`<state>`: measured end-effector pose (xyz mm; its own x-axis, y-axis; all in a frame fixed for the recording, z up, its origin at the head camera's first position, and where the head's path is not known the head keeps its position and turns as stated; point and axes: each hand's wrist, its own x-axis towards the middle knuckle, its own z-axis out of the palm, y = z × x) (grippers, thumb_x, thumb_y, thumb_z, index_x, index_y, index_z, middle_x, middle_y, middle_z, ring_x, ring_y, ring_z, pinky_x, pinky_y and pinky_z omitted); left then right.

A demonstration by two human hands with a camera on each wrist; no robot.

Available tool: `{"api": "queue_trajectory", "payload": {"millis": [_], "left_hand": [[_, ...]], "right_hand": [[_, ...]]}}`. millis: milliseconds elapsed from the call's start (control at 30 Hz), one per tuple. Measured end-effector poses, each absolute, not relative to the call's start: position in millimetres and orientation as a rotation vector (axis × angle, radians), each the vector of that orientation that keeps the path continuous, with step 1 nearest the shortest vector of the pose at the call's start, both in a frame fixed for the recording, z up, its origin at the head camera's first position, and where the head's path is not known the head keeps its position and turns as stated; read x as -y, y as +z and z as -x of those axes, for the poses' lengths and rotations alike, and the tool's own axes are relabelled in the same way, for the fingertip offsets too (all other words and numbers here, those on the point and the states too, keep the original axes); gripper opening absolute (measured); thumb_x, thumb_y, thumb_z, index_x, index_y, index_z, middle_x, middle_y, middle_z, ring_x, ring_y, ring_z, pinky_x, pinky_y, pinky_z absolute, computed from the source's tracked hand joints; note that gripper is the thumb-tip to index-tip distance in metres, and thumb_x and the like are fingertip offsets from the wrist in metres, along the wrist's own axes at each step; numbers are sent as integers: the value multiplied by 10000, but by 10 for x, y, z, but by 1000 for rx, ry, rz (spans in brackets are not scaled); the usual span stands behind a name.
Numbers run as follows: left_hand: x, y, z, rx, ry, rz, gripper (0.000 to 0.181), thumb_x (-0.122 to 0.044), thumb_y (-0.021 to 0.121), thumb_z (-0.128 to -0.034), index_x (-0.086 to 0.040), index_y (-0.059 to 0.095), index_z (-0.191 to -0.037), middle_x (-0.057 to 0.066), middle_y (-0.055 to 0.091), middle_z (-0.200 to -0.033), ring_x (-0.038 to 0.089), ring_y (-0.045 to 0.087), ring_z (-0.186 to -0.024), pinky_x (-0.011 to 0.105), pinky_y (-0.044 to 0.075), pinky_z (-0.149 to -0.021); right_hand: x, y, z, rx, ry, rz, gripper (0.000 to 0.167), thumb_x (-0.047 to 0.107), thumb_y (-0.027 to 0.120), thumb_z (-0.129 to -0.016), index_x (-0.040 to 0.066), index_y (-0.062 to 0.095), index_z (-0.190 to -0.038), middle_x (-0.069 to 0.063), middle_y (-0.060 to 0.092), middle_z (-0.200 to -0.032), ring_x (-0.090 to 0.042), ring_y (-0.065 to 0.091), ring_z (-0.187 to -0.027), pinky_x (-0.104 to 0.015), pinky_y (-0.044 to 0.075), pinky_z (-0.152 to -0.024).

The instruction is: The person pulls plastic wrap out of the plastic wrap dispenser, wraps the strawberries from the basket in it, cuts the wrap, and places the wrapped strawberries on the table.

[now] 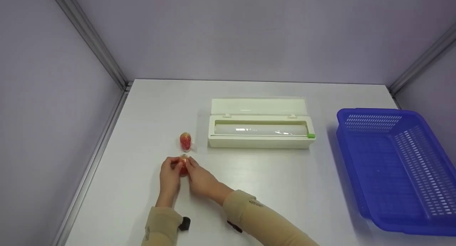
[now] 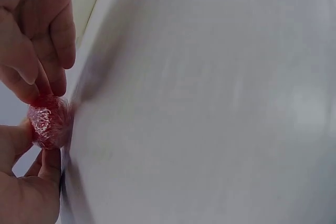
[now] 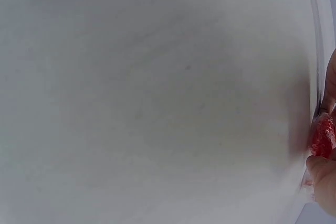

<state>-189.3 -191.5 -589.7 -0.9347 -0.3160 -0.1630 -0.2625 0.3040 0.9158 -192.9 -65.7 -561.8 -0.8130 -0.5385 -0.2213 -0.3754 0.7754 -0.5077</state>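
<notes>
Both hands are at a small red fruit with a yellowish top [image 1: 184,166], low over the white table. My left hand [image 1: 170,176] pinches it from the left, while my right hand [image 1: 201,180] pinches it from the right. Shiny, crinkled clear film covers this fruit [image 2: 49,121] in the left wrist view. Part of it, red under the film [image 3: 322,139], shows at the right edge of the right wrist view. Just beyond the hands lies a second film-wrapped red and yellow fruit [image 1: 185,141], touched by neither hand.
A cream cling film dispenser [image 1: 262,143] stands right of the fruits, its lid [image 1: 259,106] raised and a film roll [image 1: 260,129] inside. It has a green slider [image 1: 311,136]. At the right stands a blue plastic basket [image 1: 374,167]. Pale walls enclose the white table [image 1: 160,103].
</notes>
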Motion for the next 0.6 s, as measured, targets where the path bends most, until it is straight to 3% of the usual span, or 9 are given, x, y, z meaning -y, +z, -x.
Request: {"api": "queue_trajectory", "payload": {"millis": [367,600], "left_hand": [[1831,-5878,1947,2543,-1694,-525,229,-99,458,-960,-18,477,-1174,151,508,-1159,249,496,-1059,340,451,-891],[1802,-5904,1877,2474,-1645,-596,320,-126,444,-972,-18,422,-1272,156,479,-1145,249,496,-1056,351,473,-881]], "right_hand": [[596,-5570,1990,-2578,-637,702,489,177,332,-991,55,238,-1455,-90,178,-1548,-195,283,-1387,-297,295,-1115],[592,-5609,2004,-2527,-866,687,522,116,418,-949,47,273,-1445,-99,269,-1519,-194,266,-1401,-311,245,-1144]]}}
